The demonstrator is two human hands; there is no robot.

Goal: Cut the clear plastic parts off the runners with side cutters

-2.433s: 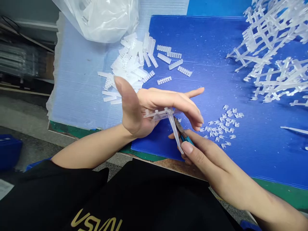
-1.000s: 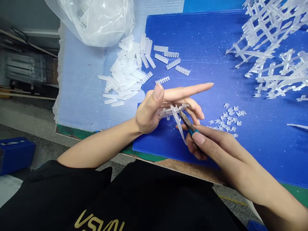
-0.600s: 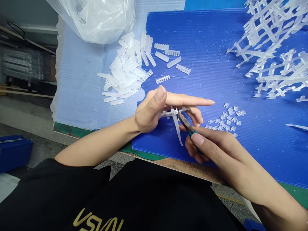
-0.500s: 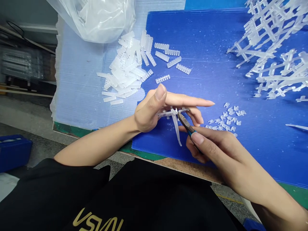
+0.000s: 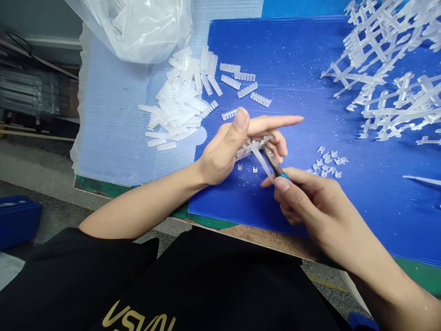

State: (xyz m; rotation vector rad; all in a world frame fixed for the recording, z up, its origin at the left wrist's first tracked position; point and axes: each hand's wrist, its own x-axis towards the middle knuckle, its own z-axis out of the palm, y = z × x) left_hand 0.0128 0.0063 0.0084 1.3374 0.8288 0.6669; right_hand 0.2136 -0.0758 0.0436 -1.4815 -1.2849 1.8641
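Note:
My left hand (image 5: 229, 145) holds a translucent plastic sprue (image 5: 260, 158) against its palm, index finger stretched out to the right and the other fingers curled under. The sprue's long tapered stem slants down towards my right thumb. My right hand (image 5: 306, 195) is closed round nippers (image 5: 273, 160) with blue handles; their jaws touch or nearly touch the sprue's right arm, and I cannot tell whether they are closed. Two small U-shaped clips (image 5: 255, 169) lie on the blue sheet just below my left hand. Several more small clips (image 5: 330, 161) are scattered beyond my right hand.
A heap of flat, notched white strips (image 5: 182, 96) lies behind my left hand, with several strips apart on the blue sheet (image 5: 296, 59). A clear plastic bag (image 5: 148, 32) stands at the back left. Many sprues (image 5: 389, 69) are piled at the right.
Both hands have risen slightly away from my body, and the sprue has tilted, its stem now pointing to lower right. Two small clips now show on the sheet below my left hand.

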